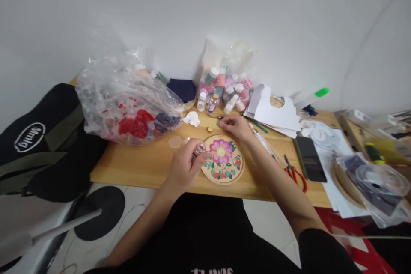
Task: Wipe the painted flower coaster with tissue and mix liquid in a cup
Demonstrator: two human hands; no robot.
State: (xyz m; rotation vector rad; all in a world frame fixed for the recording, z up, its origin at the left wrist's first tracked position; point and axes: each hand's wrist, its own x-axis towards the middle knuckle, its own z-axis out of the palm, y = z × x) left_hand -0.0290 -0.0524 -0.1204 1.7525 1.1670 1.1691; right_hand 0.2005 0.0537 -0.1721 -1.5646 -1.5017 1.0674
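Observation:
My left hand [184, 163] is wrapped around a small jar [199, 149] with reddish-brown contents, beside the left edge of a round wooden board [221, 181]. A pink flower [221, 151] with green leaves and red fruit decorates the board. Behind it, my right hand [236, 126] has its fingertips pinched together low over the table; what they hold, if anything, is too small to make out. Close to those fingers lies a thin metal tool [213, 116]. A small gold-coloured cap [209, 129] rests between the board and the bottles.
A clear plastic bag [109, 94] with red items stands left. Small bottles [213, 103] and bags of colourful jars [239, 87] line the wall. Crumpled tissue [192, 118] lies nearby. Red-handled pliers [293, 174], a phone [310, 158] and white papers [272, 113] are on the right.

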